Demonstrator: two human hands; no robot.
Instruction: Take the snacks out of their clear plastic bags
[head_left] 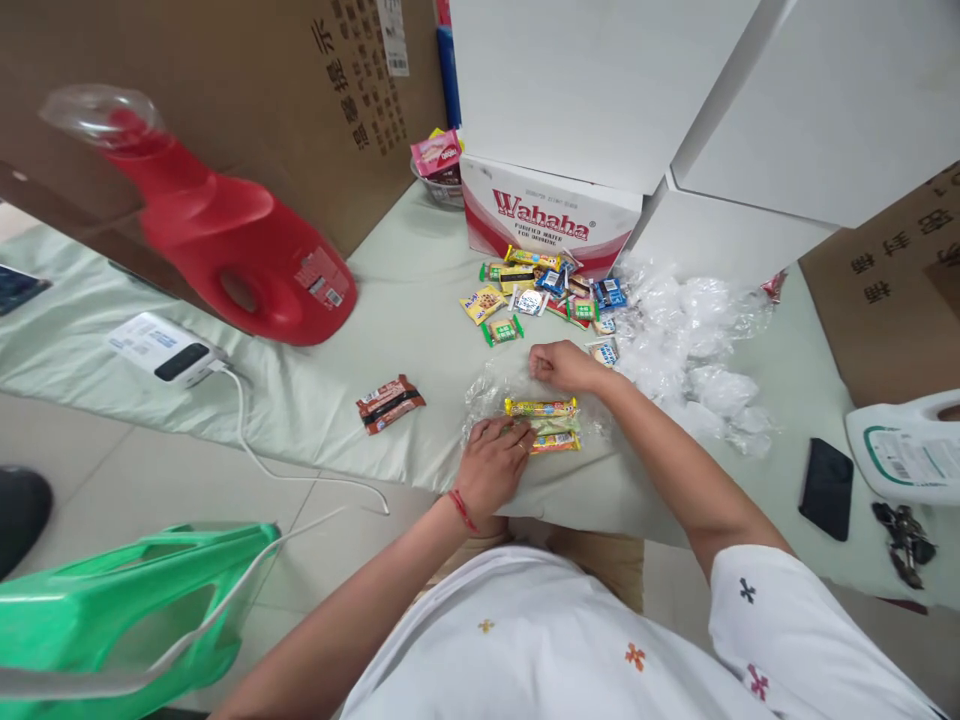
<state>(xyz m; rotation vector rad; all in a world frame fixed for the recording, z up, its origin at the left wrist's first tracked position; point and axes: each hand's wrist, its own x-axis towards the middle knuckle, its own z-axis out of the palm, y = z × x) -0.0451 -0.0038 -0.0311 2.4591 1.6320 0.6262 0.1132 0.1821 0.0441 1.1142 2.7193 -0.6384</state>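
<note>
A clear plastic bag (pixel 491 385) lies flat near the table's front edge. Two slim yellow-wrapped snack bars (pixel 541 408) rest on or in it; I cannot tell which. My left hand (pixel 495 462) lies flat over the bag's left side, fingers stretched toward the bars and covering part of the lower one. Curled closed at the bag's far edge is my right hand (pixel 562 366); what its fingers hold, if anything, is hidden. Just beyond it sits a pile of small wrapped snacks (pixel 531 302). A brown-wrapped snack (pixel 391 404) lies apart on the left.
Crumpled clear plastic bags (pixel 697 340) heap up at the right. A red jug (pixel 247 250), a white device with a cable (pixel 165 350), a Wahaha box (pixel 551 218), a phone (pixel 826 488), keys (pixel 904 540) and a white bottle (pixel 900 450) stand or lie around.
</note>
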